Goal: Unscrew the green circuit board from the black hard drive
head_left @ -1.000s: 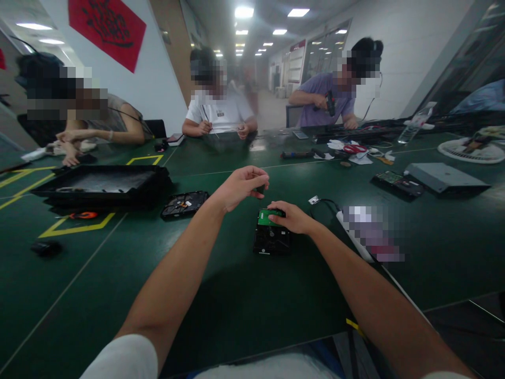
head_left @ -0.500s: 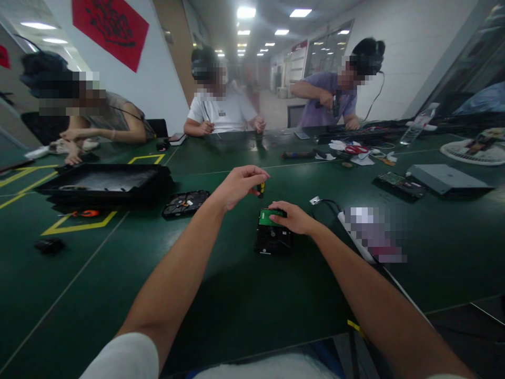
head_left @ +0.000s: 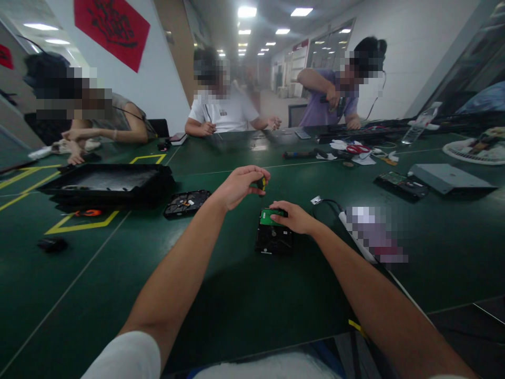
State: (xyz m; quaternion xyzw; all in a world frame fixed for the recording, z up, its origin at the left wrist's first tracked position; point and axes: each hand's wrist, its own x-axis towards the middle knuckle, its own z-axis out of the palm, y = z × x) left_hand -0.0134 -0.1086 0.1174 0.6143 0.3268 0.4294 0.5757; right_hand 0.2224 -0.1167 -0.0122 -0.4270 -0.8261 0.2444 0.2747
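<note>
A black hard drive (head_left: pixel 273 239) with a green circuit board (head_left: pixel 267 216) on top lies on the green table (head_left: pixel 244 305) in front of me. My right hand (head_left: pixel 292 217) rests on the drive's far end, fingers curled over the board. My left hand (head_left: pixel 241 185) hovers just above and behind the drive, fingers pinched on a small black and yellow screwdriver (head_left: pixel 262 184) that points down at the board.
A black tray (head_left: pixel 106 184) and an opened drive (head_left: pixel 185 202) lie to the left. A power strip (head_left: pixel 355 231), another drive (head_left: pixel 400 184) and a grey box (head_left: pixel 450 179) sit to the right. Three other people work at the table's far side.
My left hand has turned the screwdriver a little and dropped slightly toward the board. My right hand stays on the drive. The person at the far right has raised an arm.
</note>
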